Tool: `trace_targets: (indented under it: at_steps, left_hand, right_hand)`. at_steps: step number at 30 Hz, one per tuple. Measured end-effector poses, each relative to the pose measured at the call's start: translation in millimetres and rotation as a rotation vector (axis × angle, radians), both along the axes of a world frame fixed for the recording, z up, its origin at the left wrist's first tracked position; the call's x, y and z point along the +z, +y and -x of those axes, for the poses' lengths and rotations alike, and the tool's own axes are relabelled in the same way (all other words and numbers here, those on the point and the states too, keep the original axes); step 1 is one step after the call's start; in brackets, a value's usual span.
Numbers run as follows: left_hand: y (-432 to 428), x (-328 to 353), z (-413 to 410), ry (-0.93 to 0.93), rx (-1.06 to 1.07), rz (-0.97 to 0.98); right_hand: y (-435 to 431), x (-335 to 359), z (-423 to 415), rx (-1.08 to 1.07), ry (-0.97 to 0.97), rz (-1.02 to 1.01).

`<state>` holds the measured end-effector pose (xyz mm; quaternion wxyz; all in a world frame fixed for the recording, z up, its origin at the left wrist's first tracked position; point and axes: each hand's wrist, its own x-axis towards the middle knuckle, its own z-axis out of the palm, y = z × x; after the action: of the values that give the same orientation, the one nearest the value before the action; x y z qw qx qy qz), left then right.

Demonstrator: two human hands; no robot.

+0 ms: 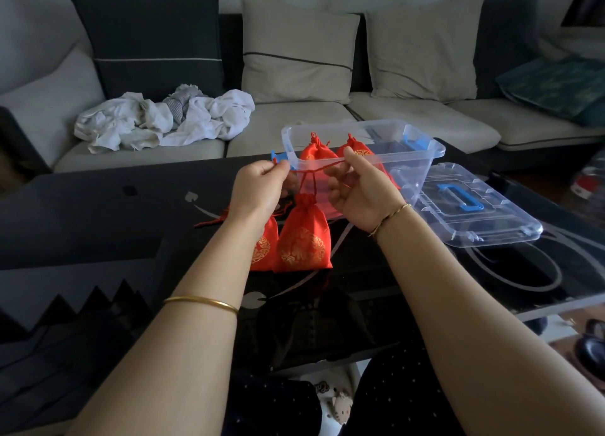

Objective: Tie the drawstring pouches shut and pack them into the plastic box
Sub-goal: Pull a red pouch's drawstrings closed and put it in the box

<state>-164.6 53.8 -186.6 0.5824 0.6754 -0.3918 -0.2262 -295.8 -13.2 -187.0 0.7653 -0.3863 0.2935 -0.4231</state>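
Over the middle of the dark table (131, 223), our left hand (258, 187) and right hand (357, 193) each pinch an end of a red drawstring (314, 169), stretched taut between them. Under it a red pouch (304, 239) stands upright, neck gathered. A second pouch (263, 249) lies just beside it, partly behind our left forearm. Toward the far edge, the plastic box (409, 164) holds two more pouches (316, 152), with its lid (474, 206) flat on its right. A sofa (294, 118) stands beyond.
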Motion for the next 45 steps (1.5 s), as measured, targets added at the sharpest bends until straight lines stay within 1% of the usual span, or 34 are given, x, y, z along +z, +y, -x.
trace_targets:
  at_steps: [1, 2, 3, 4, 6, 8, 11, 15, 17, 18, 21, 24, 25, 27, 29, 31, 33, 35, 38, 41, 45]
  left_hand:
    - [-1.3, -0.1, -0.3, 0.008, 0.034, -0.027]
    - [-2.6, 0.2, -0.5, 0.068, 0.059, -0.044]
    - [-3.5, 0.9, -0.5, 0.187, 0.056, -0.041]
    - [-3.8, 1.7, -0.3, 0.349, 0.018, -0.007]
    - [-2.7, 2.9, 0.7, 0.660, -0.106, 0.114]
    - [-2.3, 1.4, 1.8, 0.817, -0.142, 0.215]
    - [-4.9, -1.1, 2.4, 0.930, -0.088, 0.311]
    - [-7.5, -3.2, -0.4, 0.948, -0.010, 0.327]
    - [-9.5, -3.2, 0.7, 0.921, -0.002, 0.296]
    - [-10.8, -3.0, 1.4, 0.855, -0.006, 0.267]
    - [-11.0, -4.2, 2.6, 0.484, -0.072, 0.136]
    - [-5.9, -6.1, 0.9, 0.106, -0.217, 0.028]
    - [-4.4, -5.9, 0.6, 0.009, -0.256, 0.008]
    - [-3.3, -4.7, 2.1, -0.113, -0.319, -0.009]
    - [-4.2, -4.1, 4.2, -0.156, -0.338, -0.009]
    - [-6.5, -5.3, 4.6, -0.157, -0.322, -0.008]
    - [-9.0, -6.9, 3.1, -0.136, -0.307, -0.014]
    - [-10.4, -8.7, 1.2, -0.080, -0.314, -0.022]
    - [-10.4, -10.6, 0.0, 0.002, -0.341, -0.034]
    - [-11.2, -11.2, -0.5, 0.031, -0.328, -0.023]
    - [-13.3, -11.5, -1.6, 0.024, -0.259, -0.018]
  right_hand:
    - [0.3, 0.0, 0.0, 0.036, -0.079, -0.060]
    - [0.8, -0.5, -0.8, 0.072, -0.147, -0.111]
    - [1.3, -1.1, -1.7, 0.096, -0.188, -0.148]
    - [1.8, -1.8, -3.3, 0.104, -0.199, -0.175]
    - [2.4, -3.3, -7.3, 0.078, -0.155, -0.207]
    - [1.4, -5.4, -9.5, 0.026, -0.094, -0.222]
    - [-3.0, -10.1, -8.3, -0.037, -0.033, -0.232]
    - [-7.0, -16.5, -5.0, -0.064, 0.015, -0.260]
    - [-7.3, -16.9, -4.4, -0.104, 0.027, -0.265]
    - [-8.1, -16.5, -4.5, -0.137, 0.052, -0.237]
    - [-10.3, -13.8, -4.8, -0.230, 0.157, -0.067]
    - [-8.0, -7.1, -5.2, -0.203, 0.140, 0.118]
    - [-6.1, -4.7, -6.1, -0.184, 0.131, 0.178]
    - [-2.4, -0.6, -9.7, -0.161, 0.132, 0.294]
    - [-0.1, 1.7, -13.3, -0.166, 0.162, 0.398]
    - [0.4, 2.8, -14.7, -0.180, 0.194, 0.460]
    - [-0.9, 2.3, -13.6, -0.194, 0.268, 0.478]
    - [-2.1, 0.7, -12.0, -0.166, 0.369, 0.448]
    - [-0.3, -0.6, -11.7, -0.064, 0.409, 0.391]
    - [2.0, 0.6, -11.1, -0.007, 0.493, 0.479]
    - [1.8, 0.1, -5.4, -0.035, 0.558, 0.588]
